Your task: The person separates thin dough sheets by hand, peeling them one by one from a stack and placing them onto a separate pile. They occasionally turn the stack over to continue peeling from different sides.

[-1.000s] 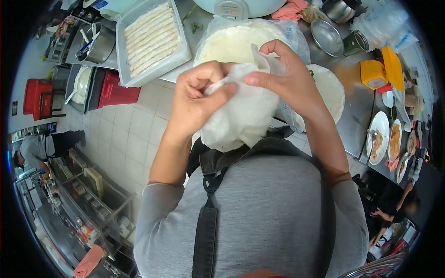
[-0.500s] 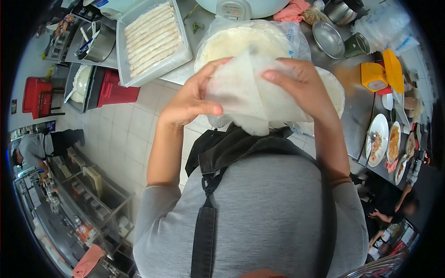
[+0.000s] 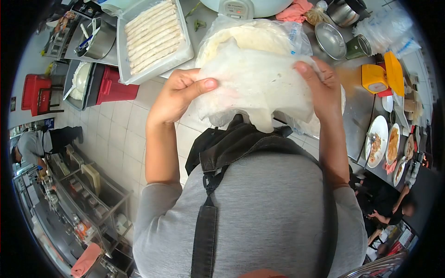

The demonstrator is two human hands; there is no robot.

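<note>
A thin, pale, translucent wrapper sheet (image 3: 255, 85) hangs stretched between my hands in front of my apron. My left hand (image 3: 181, 90) pinches its left side, thumb on top. At the right side, my right hand (image 3: 320, 81) grips the sheet between thumb and fingers. The lower edge droops unevenly. Just behind lies a stack of round wrappers (image 3: 259, 37) on a plastic bag (image 3: 299, 39), partly hidden by the held sheet. More pale sheet shows at the right, beneath my right hand.
A white tray (image 3: 189, 52) of rolled pastries stands at the back left. A metal bowl (image 3: 330, 41), a yellow box (image 3: 373, 78) and plates of food (image 3: 376, 139) are on the right. A red bin (image 3: 116, 85) is at left; other people work at both sides.
My hands have moved apart, and the wrapper that was bunched and folded between them is now spread wider and flatter.
</note>
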